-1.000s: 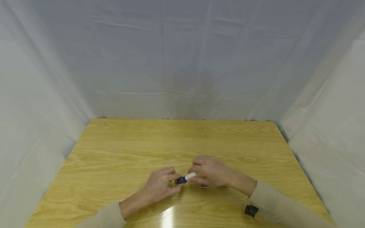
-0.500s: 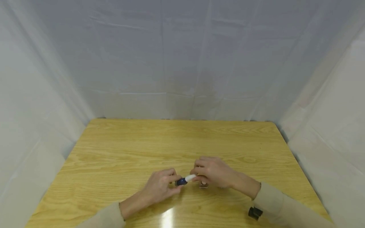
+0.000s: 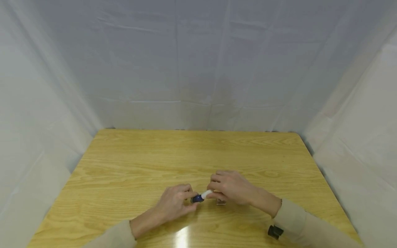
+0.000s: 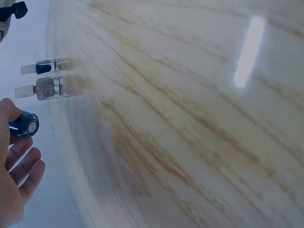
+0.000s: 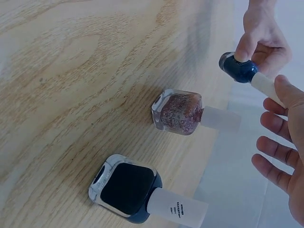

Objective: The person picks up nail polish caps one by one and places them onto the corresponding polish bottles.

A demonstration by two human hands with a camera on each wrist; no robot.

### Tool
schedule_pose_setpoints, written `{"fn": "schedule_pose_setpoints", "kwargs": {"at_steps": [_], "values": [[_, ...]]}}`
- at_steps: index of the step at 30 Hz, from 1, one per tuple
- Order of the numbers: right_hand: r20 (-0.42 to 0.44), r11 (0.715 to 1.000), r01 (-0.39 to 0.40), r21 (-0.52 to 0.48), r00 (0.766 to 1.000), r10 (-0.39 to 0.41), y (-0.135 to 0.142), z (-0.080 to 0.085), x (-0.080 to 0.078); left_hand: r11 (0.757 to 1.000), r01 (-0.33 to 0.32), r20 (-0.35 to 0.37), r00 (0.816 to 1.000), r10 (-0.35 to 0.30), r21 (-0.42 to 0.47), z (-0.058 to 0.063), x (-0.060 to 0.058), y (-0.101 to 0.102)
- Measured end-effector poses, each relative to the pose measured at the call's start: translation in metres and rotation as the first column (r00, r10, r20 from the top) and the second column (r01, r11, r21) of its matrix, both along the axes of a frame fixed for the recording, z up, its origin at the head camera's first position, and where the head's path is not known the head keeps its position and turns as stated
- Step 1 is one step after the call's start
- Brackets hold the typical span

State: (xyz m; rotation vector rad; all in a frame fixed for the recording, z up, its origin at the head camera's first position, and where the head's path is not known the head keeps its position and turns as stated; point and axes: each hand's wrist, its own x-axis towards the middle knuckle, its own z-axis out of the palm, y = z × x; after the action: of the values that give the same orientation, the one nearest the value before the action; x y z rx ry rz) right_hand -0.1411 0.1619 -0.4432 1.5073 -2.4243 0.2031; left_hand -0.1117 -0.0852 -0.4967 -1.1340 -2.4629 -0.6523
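Note:
My left hand (image 3: 176,201) pinches a dark blue nail polish bottle (image 5: 240,69) between thumb and fingers, its body tilted. The long white cap (image 5: 264,85) points toward my right hand (image 3: 232,187), which pinches its far end between thumb and index finger. In the right wrist view the other fingers of that hand (image 5: 297,128) are spread apart. Cap and bottle meet in line. From the left wrist view, the round base of the blue bottle (image 4: 29,125) faces the camera; its cap is hidden there.
A glittery reddish nail polish bottle (image 5: 180,112) and a near-black one (image 5: 129,188) stand upright with white caps, close by my right hand. The wooden table (image 3: 149,155) has white sheeting (image 3: 198,69) behind and at both sides.
My right hand shifts slightly right, then a little back, its fingers moving on the white cap. My left hand keeps the blue bottle nearly still.

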Motion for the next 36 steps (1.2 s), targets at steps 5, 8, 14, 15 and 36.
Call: {"fn": "schedule_pose_setpoints", "kwargs": {"at_steps": [5,8,14,15,36], "values": [[-0.008,0.999,0.034,-0.008,0.999,-0.035,-0.001,-0.004,0.000,1.000,-0.014,-0.004,1.000,0.014,0.005,-0.001,0.001,0.001],[0.000,0.998,0.050,-0.045,0.999,-0.050,-0.002,-0.006,0.000,1.000,-0.022,-0.014,1.000,0.022,0.018,-0.001,0.001,0.001],[0.011,0.986,0.136,-0.101,0.991,-0.135,-0.003,-0.012,0.003,0.998,-0.034,-0.012,0.999,0.035,0.045,-0.002,0.002,0.002],[0.010,0.983,0.151,-0.106,0.989,-0.151,-0.004,-0.013,0.004,0.998,-0.036,-0.009,0.999,0.037,0.048,-0.002,0.002,0.002],[-0.041,0.992,0.057,-0.115,0.997,-0.062,0.007,0.000,0.004,0.998,-0.030,-0.038,0.999,0.032,0.063,0.000,0.001,0.000]]}}
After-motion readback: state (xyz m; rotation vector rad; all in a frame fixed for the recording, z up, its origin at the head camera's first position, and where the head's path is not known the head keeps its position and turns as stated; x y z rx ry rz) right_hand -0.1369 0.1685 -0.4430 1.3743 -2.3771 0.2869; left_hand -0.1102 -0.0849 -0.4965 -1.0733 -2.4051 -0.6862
